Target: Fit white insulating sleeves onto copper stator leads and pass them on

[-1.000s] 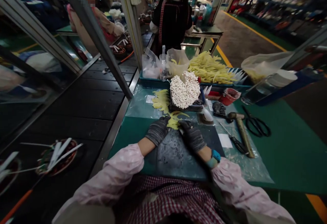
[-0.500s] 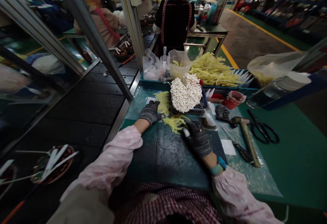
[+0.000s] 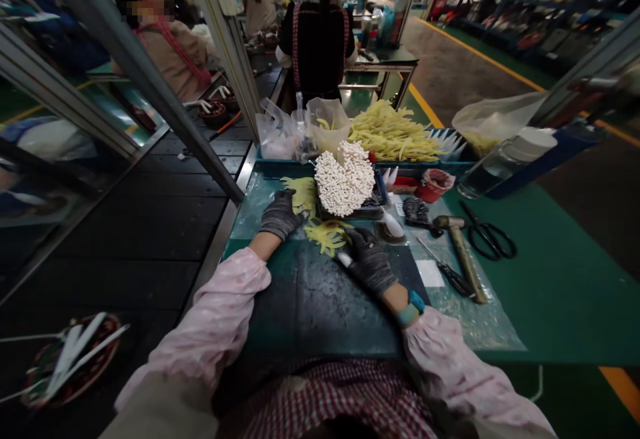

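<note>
My left hand (image 3: pixel 284 215), in a dark grey knit glove, lies on the mat with its thumb apart from the fingers. Its fingertips are at the edge of a flat yellow-green, leaf-like piece with fringed strips (image 3: pixel 300 192). A second yellow fringed piece (image 3: pixel 327 235) lies between my hands, close to the left thumb. At that piece's right side is my right hand (image 3: pixel 371 260), gloved too, its pale thumb tip held away from the fingers. Just beyond stands a dense bunch of small white-tipped stems (image 3: pixel 345 179) in a dark tray.
Many yellow fringed pieces (image 3: pixel 395 132) and plastic bags (image 3: pixel 277 133) fill a bin at the back. To the right lie a hammer (image 3: pixel 465 259), scissors (image 3: pixel 487 232), an awl (image 3: pixel 453 275), a red cup (image 3: pixel 434 185) and a clear bottle (image 3: pixel 505 162). A basket (image 3: pixel 75 359) sits on slats at left.
The camera view has turned slightly right, so everything sits further left. Both hands stay by the same yellow pieces, with little movement of their own.
</note>
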`<state>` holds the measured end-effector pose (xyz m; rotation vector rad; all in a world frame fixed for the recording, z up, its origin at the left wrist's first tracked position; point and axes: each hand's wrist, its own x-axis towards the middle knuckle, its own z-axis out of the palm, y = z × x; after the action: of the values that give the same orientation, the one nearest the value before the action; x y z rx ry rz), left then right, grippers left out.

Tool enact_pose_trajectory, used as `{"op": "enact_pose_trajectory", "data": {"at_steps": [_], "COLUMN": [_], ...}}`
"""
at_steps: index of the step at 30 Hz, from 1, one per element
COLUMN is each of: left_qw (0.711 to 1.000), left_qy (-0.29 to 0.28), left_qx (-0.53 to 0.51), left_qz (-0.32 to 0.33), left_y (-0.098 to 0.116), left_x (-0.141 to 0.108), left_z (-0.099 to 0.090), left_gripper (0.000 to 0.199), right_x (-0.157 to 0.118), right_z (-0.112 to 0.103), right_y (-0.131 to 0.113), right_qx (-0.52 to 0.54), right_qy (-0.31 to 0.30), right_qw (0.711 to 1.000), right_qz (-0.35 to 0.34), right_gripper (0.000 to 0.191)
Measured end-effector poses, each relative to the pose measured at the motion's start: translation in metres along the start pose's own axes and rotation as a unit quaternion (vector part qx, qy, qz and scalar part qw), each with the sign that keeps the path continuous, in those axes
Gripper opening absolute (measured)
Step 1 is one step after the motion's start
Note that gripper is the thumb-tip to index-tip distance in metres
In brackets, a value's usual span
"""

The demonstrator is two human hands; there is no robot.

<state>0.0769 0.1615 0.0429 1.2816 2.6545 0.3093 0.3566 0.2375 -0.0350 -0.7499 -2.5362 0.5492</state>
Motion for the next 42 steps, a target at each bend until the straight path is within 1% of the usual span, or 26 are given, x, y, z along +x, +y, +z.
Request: {"op": "enact_pose_trajectory", "data": {"at_steps": [2, 4, 6, 11, 14, 16, 18, 20, 23, 25, 26, 27, 29, 32, 34, 39, 42], "left_qw": [1.000, 1.000, 1.000, 0.999, 0.998, 0.997, 0.997, 0.997, 0.997, 0.995, 0.994, 0.993, 0.994, 0.993, 0.990, 0.969, 0.949], "left_qy": [-0.009, -0.014, -0.009, 0.032, 0.046, 0.047, 0.042, 0.029, -0.027, -0.060, -0.067, -0.068, -0.059, -0.038, -0.026, -0.017, -0.019], "left_qx": [0.001, 0.001, -0.002, -0.019, -0.035, -0.047, -0.057, -0.063, -0.070, -0.073, -0.073, -0.074, -0.080, -0.106, -0.137, -0.246, -0.314], "left_qz": [0.005, 0.005, 0.002, -0.012, -0.020, -0.025, -0.026, -0.018, 0.017, 0.043, 0.051, 0.054, 0.049, 0.032, 0.025, 0.024, 0.029], "left_y": [0.002, 0.004, 0.005, 0.004, 0.001, -0.002, -0.005, -0.009, -0.009, -0.004, -0.001, 0.002, 0.009, 0.017, 0.020, 0.019, 0.013], "left_x": [0.000, 0.004, 0.010, 0.023, 0.029, 0.029, 0.021, 0.005, -0.028, -0.048, -0.055, -0.060, -0.065, -0.068, -0.070, -0.077, -0.085], "left_z": [0.002, 0.003, 0.003, 0.004, 0.004, 0.002, 0.002, 0.003, 0.011, 0.017, 0.020, 0.022, 0.027, 0.034, 0.039, 0.048, 0.044], "left_gripper": [0.092, 0.095, 0.088, 0.059, 0.053, 0.055, 0.061, 0.074, 0.094, 0.101, 0.103, 0.103, 0.097, 0.085, 0.078, 0.069, 0.059], "right_x": [0.002, 0.004, 0.005, 0.007, 0.008, 0.008, 0.007, 0.005, 0.003, 0.002, 0.002, 0.003, 0.005, 0.008, 0.010, 0.005, 0.001], "right_z": [0.000, 0.001, 0.001, 0.003, 0.003, 0.002, 0.001, 0.000, 0.001, 0.004, 0.005, 0.007, 0.010, 0.016, 0.019, 0.024, 0.026], "right_y": [0.000, 0.001, 0.000, -0.004, -0.007, -0.009, -0.010, -0.010, -0.011, -0.012, -0.012, -0.013, -0.014, -0.010, -0.004, 0.010, 0.013], "right_qx": [0.000, -0.002, -0.003, -0.007, -0.006, -0.005, -0.003, -0.002, -0.001, -0.001, -0.002, -0.003, -0.006, -0.011, -0.014, -0.009, 0.001], "right_qy": [-0.004, -0.008, -0.010, -0.010, -0.013, -0.017, -0.022, -0.025, -0.037, -0.049, -0.053, -0.055, -0.054, -0.041, -0.025, 0.015, 0.027], "right_qw": [1.000, 1.000, 1.000, 1.000, 1.000, 1.000, 1.000, 0.999, 0.999, 0.998, 0.998, 0.998, 0.998, 0.999, 1.000, 1.000, 0.999], "right_qz": [0.000, -0.003, -0.006, -0.006, 0.000, 0.005, 0.011, 0.019, 0.027, 0.027, 0.027, 0.026, 0.021, 0.010, 0.008, 0.002, -0.023], "right_gripper": [0.061, 0.060, 0.058, 0.054, 0.054, 0.055, 0.055, 0.058, 0.075, 0.087, 0.089, 0.087, 0.077, 0.061, 0.055, 0.050, 0.052]}}
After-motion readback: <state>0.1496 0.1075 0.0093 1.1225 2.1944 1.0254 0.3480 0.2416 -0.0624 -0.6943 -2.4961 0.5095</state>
